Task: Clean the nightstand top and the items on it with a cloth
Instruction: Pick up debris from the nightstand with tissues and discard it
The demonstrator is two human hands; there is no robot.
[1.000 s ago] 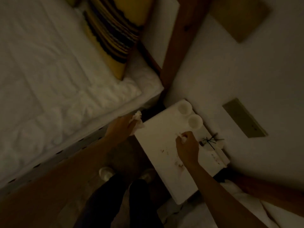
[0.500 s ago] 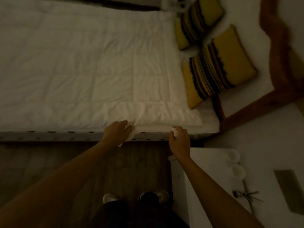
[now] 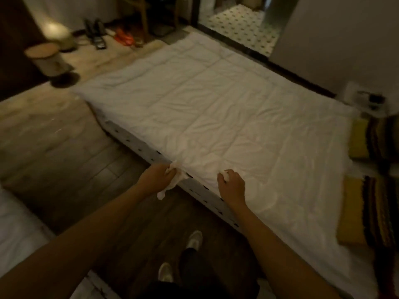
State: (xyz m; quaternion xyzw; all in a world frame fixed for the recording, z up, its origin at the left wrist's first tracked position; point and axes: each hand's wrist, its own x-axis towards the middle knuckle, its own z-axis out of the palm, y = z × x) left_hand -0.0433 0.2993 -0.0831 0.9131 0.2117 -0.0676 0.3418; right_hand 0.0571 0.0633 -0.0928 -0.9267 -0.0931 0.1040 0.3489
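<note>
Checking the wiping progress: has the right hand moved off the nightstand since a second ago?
Yes. The right hand left the nightstand and now rests over the bed edge, gripping a small white wad.

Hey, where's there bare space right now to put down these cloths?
The white duvet lies bare from both hands up to its far edge. Toward the striped cushions it is crowded. The left hand holds a cloth; the right hand holds a wad.

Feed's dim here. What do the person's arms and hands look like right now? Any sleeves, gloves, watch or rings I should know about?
Both forearms are bare as far as the head view shows: no sleeve shows on either. The left hand and right hand wear no gloves. No watch, band or ring can be made out, though the light is too low to rule out a thin ring. Lower down, dark trousers and pale shoes show.
</note>
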